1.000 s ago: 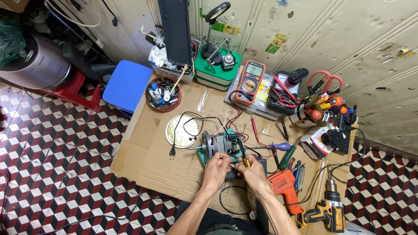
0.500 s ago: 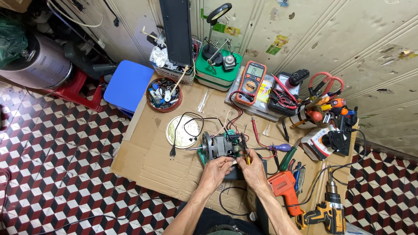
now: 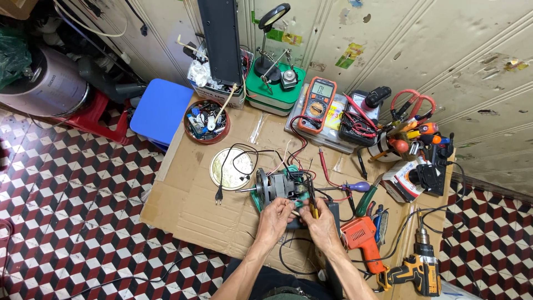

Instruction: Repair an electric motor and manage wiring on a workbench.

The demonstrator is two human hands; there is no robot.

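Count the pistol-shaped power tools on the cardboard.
2. The orange pistol-grip heat gun lies right of the right hand; the yellow-and-black cordless drill lies at the cardboard's lower right corner. Others may be hidden in the tool clutter by the wall.

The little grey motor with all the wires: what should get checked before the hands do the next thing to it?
1. Small grey electric motor sits steady on the brown cardboard sheet: ok.
2. Left hand steadies the motor: ok, its fingers touch the motor's near side.
3. Right hand grips the thin yellow-handled tool: ok.
4. Black power plug is out of any socket: ok, it lies loose on the cardboard.
5. Orange multimeter is switched off: cannot tell.
6. Red and black wires are clear of the tool tip: cannot tell, they bunch over the motor.
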